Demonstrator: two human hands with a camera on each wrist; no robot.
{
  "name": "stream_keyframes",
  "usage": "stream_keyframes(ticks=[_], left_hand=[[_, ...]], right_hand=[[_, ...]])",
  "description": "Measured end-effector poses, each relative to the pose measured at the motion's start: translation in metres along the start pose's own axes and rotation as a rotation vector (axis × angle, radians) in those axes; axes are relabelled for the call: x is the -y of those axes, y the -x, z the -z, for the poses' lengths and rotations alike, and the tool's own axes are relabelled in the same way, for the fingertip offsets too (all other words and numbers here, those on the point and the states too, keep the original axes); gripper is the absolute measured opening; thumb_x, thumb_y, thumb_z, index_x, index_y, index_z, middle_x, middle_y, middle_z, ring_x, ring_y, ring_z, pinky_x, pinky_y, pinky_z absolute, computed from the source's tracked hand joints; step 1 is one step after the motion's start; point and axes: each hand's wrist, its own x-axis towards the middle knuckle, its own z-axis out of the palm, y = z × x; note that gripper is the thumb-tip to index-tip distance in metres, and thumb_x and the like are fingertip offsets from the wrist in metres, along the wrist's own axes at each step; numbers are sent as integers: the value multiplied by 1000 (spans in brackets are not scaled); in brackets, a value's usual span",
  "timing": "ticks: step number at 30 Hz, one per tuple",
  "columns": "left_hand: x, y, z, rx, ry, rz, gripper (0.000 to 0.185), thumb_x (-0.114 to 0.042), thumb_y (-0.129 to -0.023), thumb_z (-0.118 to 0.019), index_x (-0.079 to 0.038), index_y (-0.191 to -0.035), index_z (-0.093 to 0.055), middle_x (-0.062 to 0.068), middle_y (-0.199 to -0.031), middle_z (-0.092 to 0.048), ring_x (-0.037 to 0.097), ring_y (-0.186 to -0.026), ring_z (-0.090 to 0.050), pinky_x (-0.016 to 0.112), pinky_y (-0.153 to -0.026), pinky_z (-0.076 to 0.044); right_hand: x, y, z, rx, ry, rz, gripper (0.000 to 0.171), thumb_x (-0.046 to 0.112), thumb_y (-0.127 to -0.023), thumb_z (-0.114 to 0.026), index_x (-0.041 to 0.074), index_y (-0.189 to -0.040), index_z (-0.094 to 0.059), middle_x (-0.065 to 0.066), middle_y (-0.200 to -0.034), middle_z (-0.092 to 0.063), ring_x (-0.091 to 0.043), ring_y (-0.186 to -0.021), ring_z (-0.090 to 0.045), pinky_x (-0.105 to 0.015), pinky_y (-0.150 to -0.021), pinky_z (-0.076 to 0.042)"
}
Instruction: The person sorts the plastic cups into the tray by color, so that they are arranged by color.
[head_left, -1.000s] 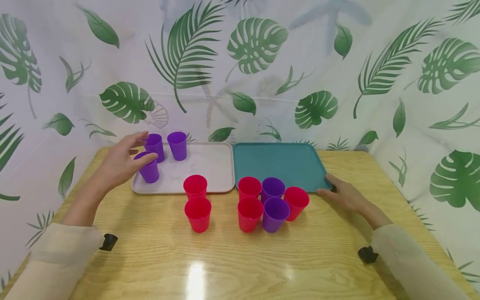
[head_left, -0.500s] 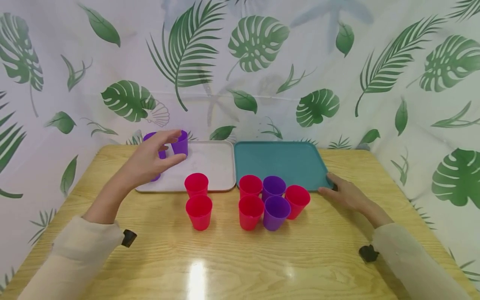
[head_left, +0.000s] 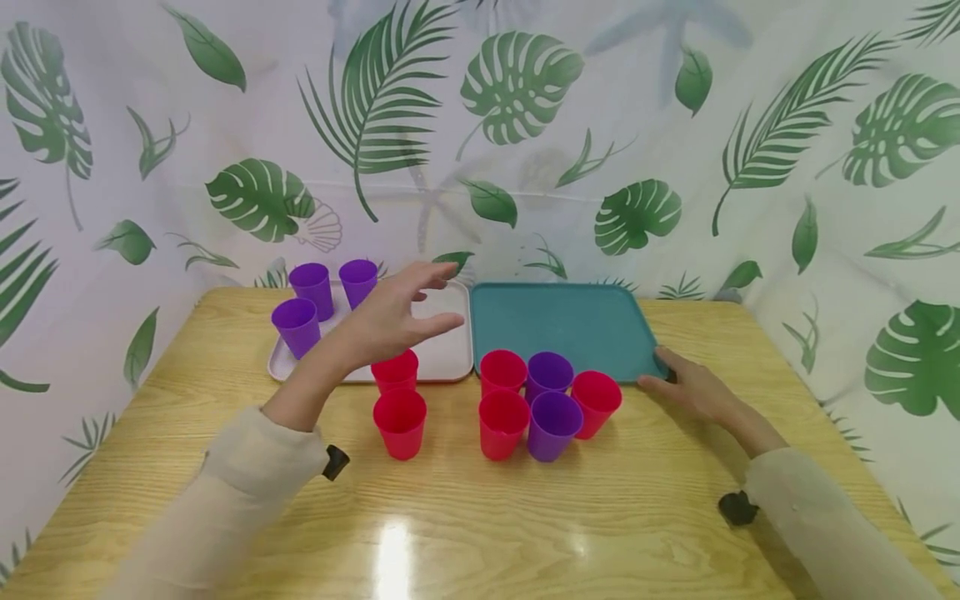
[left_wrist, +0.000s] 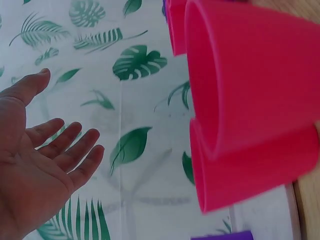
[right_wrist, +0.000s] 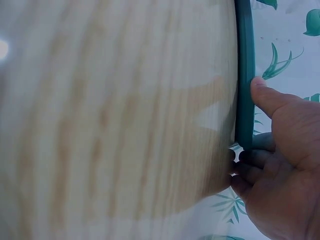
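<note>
Red and purple plastic cups, tapered, wide mouth up, plain matte walls. Three purple cups [head_left: 313,293] stand at the left end of the white tray [head_left: 446,354]. Two red cups [head_left: 400,429] stand one behind the other in front of it. Mixed cluster, three more red and two more purple, packed close in front of the teal tray [head_left: 558,321]. Both trays flat, rounded corners, low raised rims, side by side on the surface [head_left: 450,521], which is glossy pale wood grain with a bright glare spot. Hands: left hand [head_left: 397,310] is in the air over the white tray, fingers spread, holding nothing; right hand [head_left: 693,390] pinches the near right corner of the teal tray. Left hand and forearm block part of the white tray and the rear red cup's rim. Beige sleeves [head_left: 247,471], black wrist units [head_left: 336,462]. White backdrop [head_left: 525,179] behind, green leaf print.
</note>
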Motion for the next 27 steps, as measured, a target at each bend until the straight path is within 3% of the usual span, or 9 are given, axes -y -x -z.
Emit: stream_keyframes(ticks=[5, 14, 20, 27], left_hand=[[-5, -14, -22, 77, -18, -38, 70, -25, -98, -73, -2, -156, -42, 12, -156, -48, 28, -138, -50, 45, -113, -45], [-18, -26, -52, 204, -91, 4, 72, -29, -98, -73, -3, -157, -41, 13, -155, -48, 26, -138, -50, 41, -113, -46], [-28, -26, -72, 223, -147, 89, 70, -30, -99, -72, -8, -158, -41, 10, -155, -47, 24, -140, -47, 41, -111, -48], [-39, -34, -88, 237, -195, 105, 68, -33, -100, -70, -8, -157, -42, 10, -159, -45, 25, -148, -39, 43, -118, -40]], right_hand=[[1, 1, -1, -4, -12, 3, 87, 46, -105, -58, -16, -155, -23, -42, -157, -25, -60, -144, -26, -70, -115, -28], [1, -1, 0, -1, -15, 1, 88, 47, -105, -57, -16, -156, -22, -43, -157, -24, -60, -144, -26, -70, -115, -27], [2, 0, 1, -4, -16, 7, 87, 46, -106, -57, -16, -156, -22, -43, -157, -25, -60, -143, -26, -70, -115, -28], [3, 0, -1, 2, -15, 6, 87, 46, -105, -57, -16, -156, -22, -43, -157, -25, -61, -143, -26, -71, -114, -28]])
